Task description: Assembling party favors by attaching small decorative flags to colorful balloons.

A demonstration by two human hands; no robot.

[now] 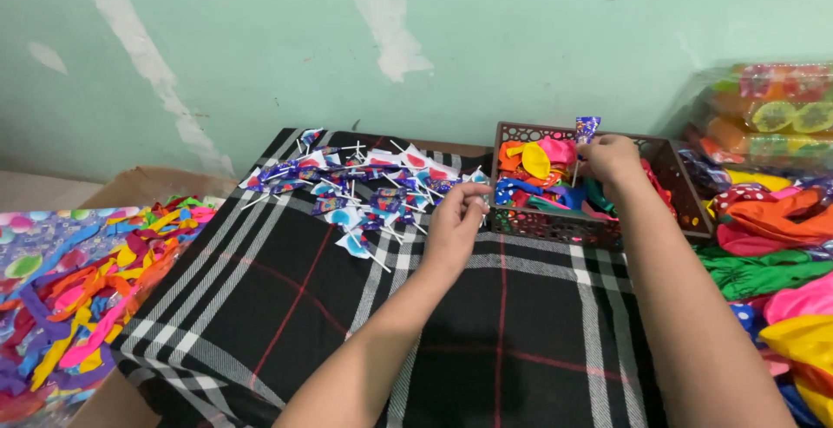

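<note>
My right hand (611,159) is over a brown perforated basket (555,224), pinching the white stick of a wrapped lollipop (587,128) that stands upright above the coloured balloons (538,167) inside. My left hand (458,220) rests at the right edge of a pile of wrapped lollipops (356,185) on the black plaid cloth (286,306); its fingers are pinched on a lollipop by the basket's left wall.
A heap of deflated balloons (78,306) lies on a patterned sheet at the left. More balloons (772,246) and clear packs of coloured sweets (772,107) fill the right side. A pale green wall stands close behind.
</note>
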